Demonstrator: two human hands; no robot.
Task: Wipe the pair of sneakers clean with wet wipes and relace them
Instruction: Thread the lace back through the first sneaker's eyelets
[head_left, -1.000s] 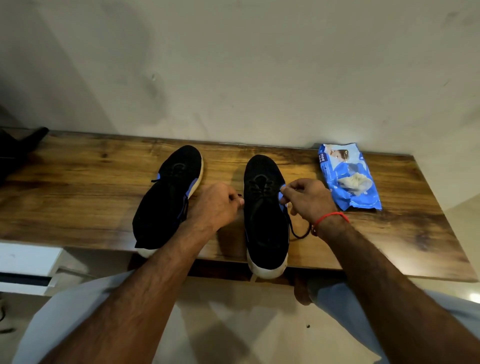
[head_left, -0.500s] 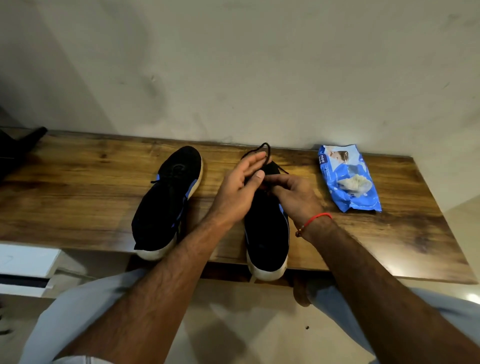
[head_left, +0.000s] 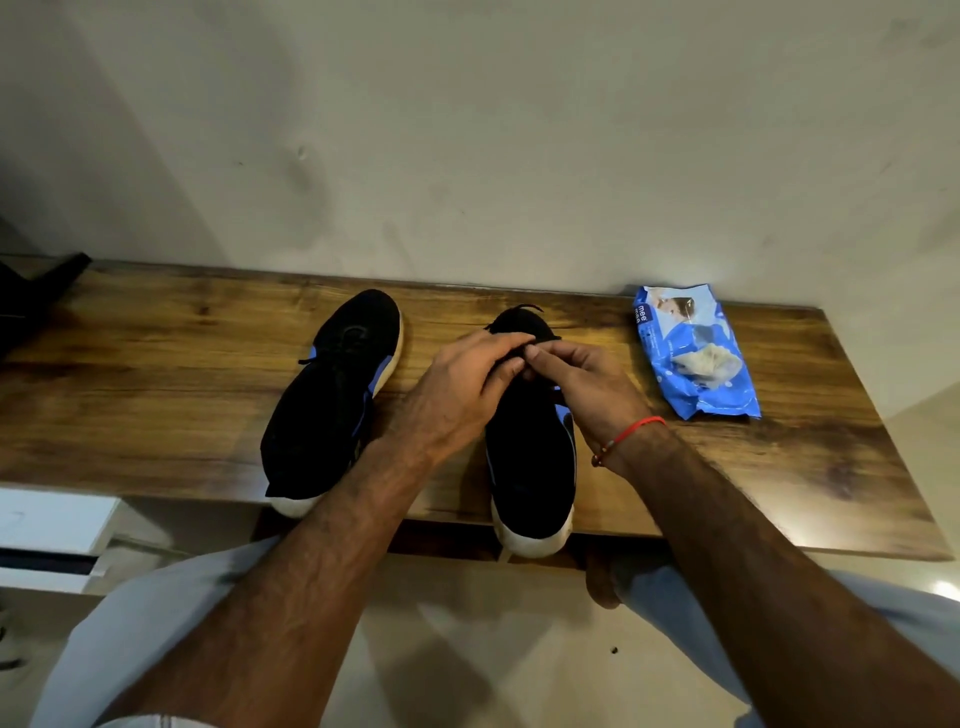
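Two black sneakers with blue trim and white soles stand on a wooden shelf (head_left: 156, 405), toes toward the wall. The left sneaker (head_left: 332, 405) lies untouched. Over the lace area of the right sneaker (head_left: 530, 467), my left hand (head_left: 462, 389) and my right hand (head_left: 587, 384) meet, each pinching the black lace (head_left: 527, 309). A small loop of lace pokes up behind my fingers near the toe. My fingers hide how the lace is crossed.
A blue wet-wipe pack (head_left: 693, 351) lies on the shelf to the right of the sneakers, a wipe showing at its opening. A dark object (head_left: 36, 296) sits at the shelf's far left. The wall stands directly behind. My knees are below the shelf's front edge.
A second ago my hands held the lace ends apart at either side of the right sneaker. They have come together over its laces, and the raised lace loop has dropped lower.
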